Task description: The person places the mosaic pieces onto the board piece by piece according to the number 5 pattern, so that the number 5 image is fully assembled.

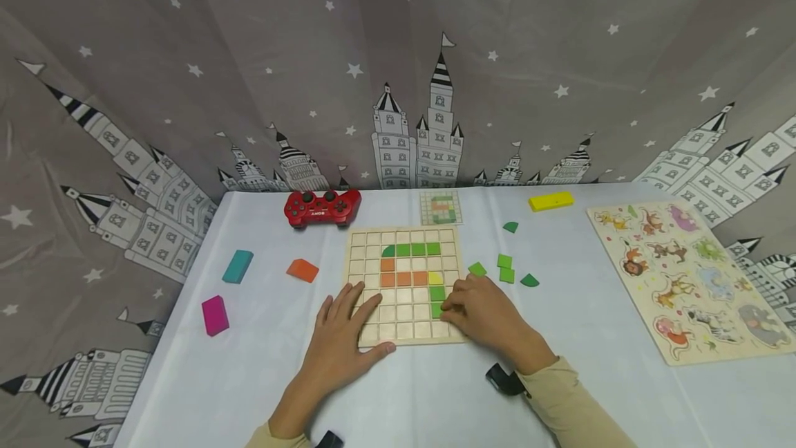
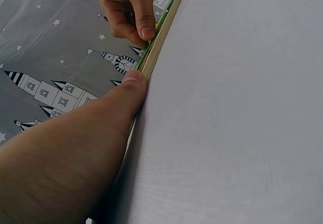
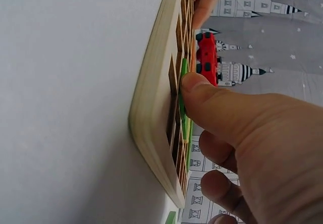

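Note:
A wooden grid board [image 1: 404,332] lies on the white table. Set in its cells are a dark green quarter-round tile [image 1: 388,251], light green squares [image 1: 418,249], orange squares [image 1: 404,279] and a yellow tile [image 1: 435,278]. My left hand [image 1: 338,341] rests with spread fingers over the board's left front corner, its thumb [image 2: 133,76] at the near edge. At the board's right side, my right hand [image 1: 488,310] holds a green square tile [image 3: 183,103] with thumb and curled fingers, at a lower right cell. The fingertip contact behind the tile is hidden.
Loose green tiles [image 1: 506,275] lie right of the board. Behind it are a pattern card [image 1: 440,208], red game controller [image 1: 323,208] and yellow block [image 1: 551,201]. Orange [image 1: 302,270], teal [image 1: 238,267] and magenta [image 1: 215,315] blocks stand left; an animal puzzle [image 1: 647,282] lies far right.

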The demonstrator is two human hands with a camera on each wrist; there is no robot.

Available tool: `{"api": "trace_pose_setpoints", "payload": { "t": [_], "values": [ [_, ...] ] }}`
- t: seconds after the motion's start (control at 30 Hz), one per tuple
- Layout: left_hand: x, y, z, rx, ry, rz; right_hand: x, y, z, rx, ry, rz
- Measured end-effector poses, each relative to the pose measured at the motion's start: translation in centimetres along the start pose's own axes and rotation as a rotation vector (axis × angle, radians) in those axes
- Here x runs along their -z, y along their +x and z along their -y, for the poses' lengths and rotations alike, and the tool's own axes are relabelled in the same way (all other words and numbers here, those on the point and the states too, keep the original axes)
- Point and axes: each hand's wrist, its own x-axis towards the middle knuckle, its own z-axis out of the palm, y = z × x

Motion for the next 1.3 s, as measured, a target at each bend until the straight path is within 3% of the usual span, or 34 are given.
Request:
{"api": "trace_pose_setpoints", "payload": {
  "t": [0.13,0.27,0.5,0.7,0.83,1.03,1.3],
  "values": [
    [0.0,0.0,0.0,-0.002,-0.005,-0.002,0.2,-0.4,-0.5,-0.012,-0.001,-0.007],
    [0.1,0.0,0.0,-0.001,0.0,0.001,0.4,-1.4,-1.9,-0.083,0.014,-0.011],
    [0.2,0.0,0.0,0.014,0.017,0.003,1.9,-3.9,-5.4,-0.255,0.075,-0.038],
    [0.2,0.1,-0.1,0.01,0.012,0.003,3.6,-5.4,-9.1,-0.309,0.097,-0.123],
    [0.1,0.0,0.0,0.004,0.014,0.0,4.0,-6.1,-11.0,-0.364,0.08,-0.111],
    [0.1,-0.1,0.1,0.003,0.01,-0.006,3.5,-6.1,-11.8,-0.394,0.096,-0.081],
    [0.0,0.0,0.0,0.01,0.003,0.007,2.5,-5.9,-12.2,-0.404,0.11,-0.135]
  ]
}}
